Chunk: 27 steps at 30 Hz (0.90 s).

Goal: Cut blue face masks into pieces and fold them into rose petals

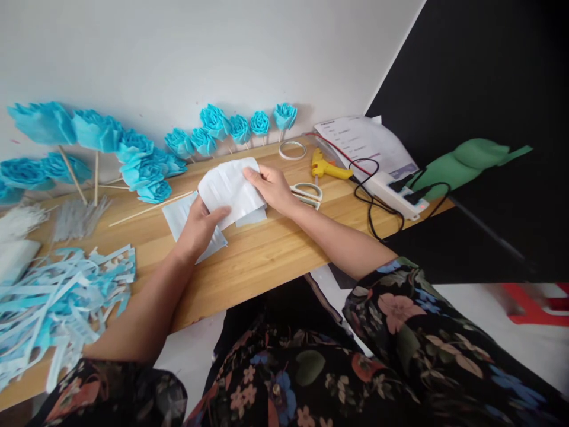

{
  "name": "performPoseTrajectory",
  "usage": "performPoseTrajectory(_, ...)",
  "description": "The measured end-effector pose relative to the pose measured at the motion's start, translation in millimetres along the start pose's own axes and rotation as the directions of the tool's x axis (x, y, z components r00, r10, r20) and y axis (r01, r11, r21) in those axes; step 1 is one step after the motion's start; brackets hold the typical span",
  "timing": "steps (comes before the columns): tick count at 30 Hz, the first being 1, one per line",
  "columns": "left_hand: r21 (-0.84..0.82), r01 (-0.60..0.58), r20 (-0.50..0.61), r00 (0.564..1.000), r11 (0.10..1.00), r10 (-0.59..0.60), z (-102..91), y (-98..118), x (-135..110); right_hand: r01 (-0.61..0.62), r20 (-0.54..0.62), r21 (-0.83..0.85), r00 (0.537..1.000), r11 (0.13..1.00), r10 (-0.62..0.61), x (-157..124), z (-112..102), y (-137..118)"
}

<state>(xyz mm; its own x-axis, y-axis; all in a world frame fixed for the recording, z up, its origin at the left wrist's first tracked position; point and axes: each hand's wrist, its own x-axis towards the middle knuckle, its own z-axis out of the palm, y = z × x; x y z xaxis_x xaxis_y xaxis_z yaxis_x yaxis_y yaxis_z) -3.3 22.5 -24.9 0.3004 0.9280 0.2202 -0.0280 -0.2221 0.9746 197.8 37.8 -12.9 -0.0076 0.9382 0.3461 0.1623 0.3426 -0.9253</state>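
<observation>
Between my two hands is a white sheet [232, 188] with a rounded top edge and faint creases; whether it is paper or fabric I cannot tell. My left hand [200, 226] pinches its lower left side, thumb on top. At its upper right, my right hand [272, 185] grips the edge between thumb and fingers. Pale blue-grey pieces [180, 214] lie on the table under the sheet, partly covered by it and my left hand. Just right of my right hand rest white-handled scissors [310, 191], their blades hidden.
Blue artificial flowers [215, 121] on sticks lean along the wall. Blue and white strips [66, 290] heap at the left of the wooden table [253, 261]. A tape roll [292, 150], yellow glue gun [329, 167], printed papers [360, 139] and corded power strip [395, 193] lie right.
</observation>
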Motion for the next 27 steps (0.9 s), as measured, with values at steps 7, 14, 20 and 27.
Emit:
performPoseTrajectory(7,-0.030,0.041,-0.009,0.999,0.999,-0.041,6.7,3.8,-2.2,0.073,-0.010,-0.122,0.997,0.990,-0.075,-13.5,9.3,-14.8)
performPoseTrajectory(14,-0.085,0.106,0.038,0.994,0.991,-0.103,7.9,7.9,-5.5,0.135,-0.002,-0.143,0.991,0.981,-0.136,-8.9,2.2,-17.1)
performPoseTrajectory(20,-0.177,0.081,0.075,0.995,0.981,-0.069,6.5,21.5,-3.4,0.154,-0.028,-0.107,0.987,0.982,-0.158,0.3,-6.2,-13.0)
performPoseTrajectory(27,-0.258,-0.042,-0.071,0.997,0.965,0.024,2.9,17.6,3.0,0.102,0.014,-0.041,0.995,0.994,-0.102,-2.8,-3.8,-7.9)
